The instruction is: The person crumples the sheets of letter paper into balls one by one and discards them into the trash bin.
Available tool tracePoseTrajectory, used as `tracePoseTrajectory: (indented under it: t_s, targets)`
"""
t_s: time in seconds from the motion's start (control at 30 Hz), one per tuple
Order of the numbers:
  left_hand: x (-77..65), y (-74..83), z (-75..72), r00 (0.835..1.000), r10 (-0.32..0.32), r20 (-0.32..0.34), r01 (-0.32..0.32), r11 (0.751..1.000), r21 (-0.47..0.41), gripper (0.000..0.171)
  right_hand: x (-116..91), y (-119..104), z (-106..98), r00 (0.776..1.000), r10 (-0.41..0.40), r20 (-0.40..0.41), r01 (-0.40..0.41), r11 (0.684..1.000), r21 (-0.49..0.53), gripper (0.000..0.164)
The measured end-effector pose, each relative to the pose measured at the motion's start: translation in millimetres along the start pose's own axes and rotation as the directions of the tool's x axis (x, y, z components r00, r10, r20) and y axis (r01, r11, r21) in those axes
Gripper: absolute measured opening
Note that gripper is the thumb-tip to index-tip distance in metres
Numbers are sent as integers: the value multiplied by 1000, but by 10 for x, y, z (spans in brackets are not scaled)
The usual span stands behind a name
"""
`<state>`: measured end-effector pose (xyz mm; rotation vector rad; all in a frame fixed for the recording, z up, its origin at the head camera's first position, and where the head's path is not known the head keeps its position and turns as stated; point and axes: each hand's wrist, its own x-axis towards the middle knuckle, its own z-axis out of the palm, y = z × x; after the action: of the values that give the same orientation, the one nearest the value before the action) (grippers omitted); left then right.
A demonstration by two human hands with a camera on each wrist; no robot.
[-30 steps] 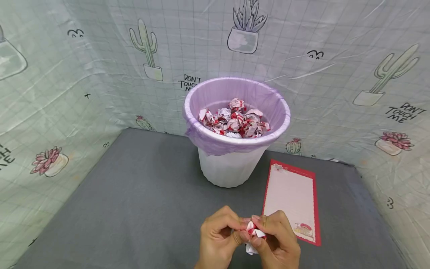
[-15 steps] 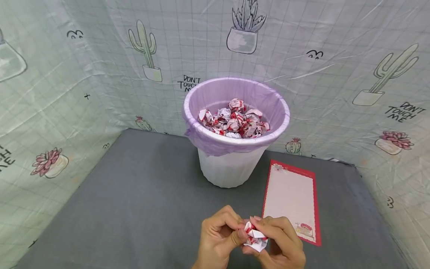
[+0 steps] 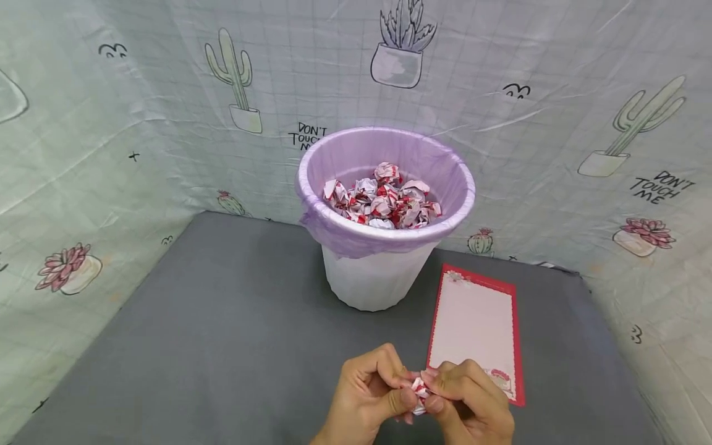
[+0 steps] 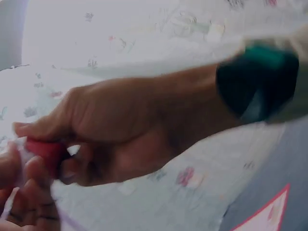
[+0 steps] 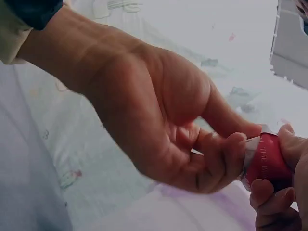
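Between my two hands, low in the head view, is a small crumpled paper ball, white with red patches. My left hand pinches it with curled fingers and thumb from the left. From the right, my right hand pinches the same ball, fingertips close to the left ones. In the right wrist view the red side of the paper ball shows printed letters. The fingers cover much of it. Just beyond my right hand lies a red-bordered sheet of letter paper.
A white bin with a purple liner bag stands behind my hands. Several crumpled red and white paper balls lie inside it. A cactus-print cloth hangs around the grey table.
My hands have turned and squeezed the paper ball; it looks smaller, with its lower loose part folded in. The head view has shifted slightly, while the bin and sheet stay in place.
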<state>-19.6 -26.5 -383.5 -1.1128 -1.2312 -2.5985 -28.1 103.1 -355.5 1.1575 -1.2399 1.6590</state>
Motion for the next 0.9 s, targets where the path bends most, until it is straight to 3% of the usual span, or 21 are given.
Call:
tracePoseTrajectory:
  t_s: [0.1, 0.17, 0.27, 0.47, 0.63, 0.73, 0.77, 0.9]
  targets:
    - [2, 65, -33, 990, -138, -41, 138, 990, -17, 18, -90, -2, -51, 993, 116, 2, -116, 993, 5, 12]
    - [0, 100, -45, 970, -232, -76, 229, 973, -37, 19, -141, -10, -90, 984, 177, -1, -177, 984, 10, 12]
    - [-2, 131, -56, 936, -336, -110, 329, 941, -77, 27, -173, -13, -140, 980, 198, 21, -198, 980, 27, 14]
    - [7, 183, -118, 883, -448, -140, 440, 894, -88, 42, -131, -6, -169, 975, 187, 124, -199, 975, 95, 19]
    - [5, 214, -146, 865, -488, -120, 482, 873, -76, 38, -83, 31, -129, 983, 115, 141, -136, 979, 149, 20]
    - [-5, 202, -123, 879, -462, -119, 454, 886, -96, 38, -69, 61, -131, 988, 64, 139, -86, 984, 156, 21]
    - [-10, 193, -114, 891, -436, -126, 426, 899, -98, 37, -73, 67, -136, 988, 65, 140, -85, 987, 139, 21]
    - [-23, 164, -111, 937, -284, -206, 284, 958, -31, 31, -135, 59, -162, 966, 218, 138, -227, 972, 57, 35]
